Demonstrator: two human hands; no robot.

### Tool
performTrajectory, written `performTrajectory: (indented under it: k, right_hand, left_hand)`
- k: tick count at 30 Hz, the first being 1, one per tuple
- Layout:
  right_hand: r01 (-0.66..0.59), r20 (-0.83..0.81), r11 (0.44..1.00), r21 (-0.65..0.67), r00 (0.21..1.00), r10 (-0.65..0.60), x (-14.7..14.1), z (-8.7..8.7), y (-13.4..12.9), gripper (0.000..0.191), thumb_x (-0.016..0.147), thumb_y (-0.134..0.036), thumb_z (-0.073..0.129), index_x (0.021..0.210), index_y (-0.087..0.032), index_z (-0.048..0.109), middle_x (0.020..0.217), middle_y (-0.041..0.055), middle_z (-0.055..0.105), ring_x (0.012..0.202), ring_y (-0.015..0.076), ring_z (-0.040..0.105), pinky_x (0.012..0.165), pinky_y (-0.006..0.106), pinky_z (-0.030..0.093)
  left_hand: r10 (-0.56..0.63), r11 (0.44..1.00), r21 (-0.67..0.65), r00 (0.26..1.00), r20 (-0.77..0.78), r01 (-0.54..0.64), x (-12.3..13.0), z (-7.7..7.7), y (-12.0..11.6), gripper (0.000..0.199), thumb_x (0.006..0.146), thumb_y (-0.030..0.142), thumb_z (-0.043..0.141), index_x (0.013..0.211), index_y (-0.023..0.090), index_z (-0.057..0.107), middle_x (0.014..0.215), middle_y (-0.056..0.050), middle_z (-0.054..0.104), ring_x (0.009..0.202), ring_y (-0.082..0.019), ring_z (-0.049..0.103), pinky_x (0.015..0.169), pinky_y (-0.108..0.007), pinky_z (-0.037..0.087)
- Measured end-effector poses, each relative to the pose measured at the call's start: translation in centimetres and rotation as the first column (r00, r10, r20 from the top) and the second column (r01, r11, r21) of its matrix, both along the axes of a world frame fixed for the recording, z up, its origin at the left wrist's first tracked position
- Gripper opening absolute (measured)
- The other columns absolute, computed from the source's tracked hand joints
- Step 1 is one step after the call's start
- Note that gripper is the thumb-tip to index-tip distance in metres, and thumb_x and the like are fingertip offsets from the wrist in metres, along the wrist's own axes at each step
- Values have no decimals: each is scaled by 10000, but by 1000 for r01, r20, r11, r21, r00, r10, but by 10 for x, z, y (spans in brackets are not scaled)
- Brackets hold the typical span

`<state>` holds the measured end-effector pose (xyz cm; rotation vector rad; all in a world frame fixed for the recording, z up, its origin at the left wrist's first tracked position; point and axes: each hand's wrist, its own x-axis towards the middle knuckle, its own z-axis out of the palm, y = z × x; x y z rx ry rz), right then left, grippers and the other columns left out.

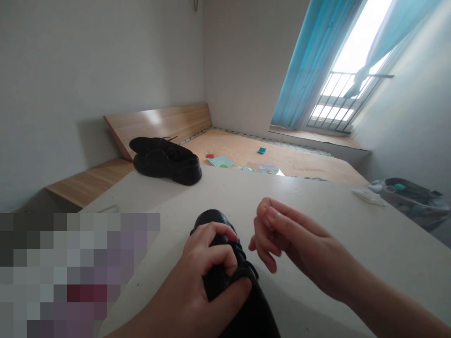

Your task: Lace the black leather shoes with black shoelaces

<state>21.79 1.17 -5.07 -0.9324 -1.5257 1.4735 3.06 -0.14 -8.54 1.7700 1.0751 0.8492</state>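
Observation:
A black lace-up shoe point(246, 300) lies on the white table with its toe pointing away from me. My left hand point(207, 272) is closed over its upper, fingers curled at the laces point(248, 270) and thumb pressed beside them. Just right of the shoe, my right hand point(282, 232) is raised above the table, thumb and index finger pinched together and the other fingers curled. Whatever sits in that pinch, if anything, I cannot make out. Another pair of black shoes point(165, 159), or one resting against the other, lies at the table's far left edge.
The white table point(317, 206) reaches back to a wooden bed base point(239, 141) with small papers and a plastic box point(269, 168) on it. A grey bag-lined bin point(416, 197) stands at the right. Blurred blocks cover the lower left.

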Motion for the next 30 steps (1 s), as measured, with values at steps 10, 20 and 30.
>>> performTrajectory:
  k: [10,20,30]
  right_hand:
    - [-238,651,910,339,758,-44,-9,1,-14,167,878,-240,636,1046,-241,638,1067,27,572,1041,193,512,905,344,448]
    - [-185,289,938,294,952,98,-11,5,-15,145,883,-177,574,749,-205,528,947,25,565,915,159,548,850,299,462]
    - [-85,557,955,285,826,-93,-9,-12,-4,67,906,-253,572,894,-227,632,942,19,584,886,164,555,683,276,454]
  left_hand:
    - [135,981,-194,821,555,-30,-18,11,14,424,957,422,356,602,215,460,555,29,436,601,-143,466,626,-265,458]
    - [143,946,321,944,-298,-42,-11,4,8,171,849,326,509,741,214,581,826,-29,601,832,-241,542,788,-400,411]
    - [-19,996,-64,875,484,57,-21,4,8,305,879,239,427,860,310,723,994,2,632,1066,-192,572,973,-335,475]
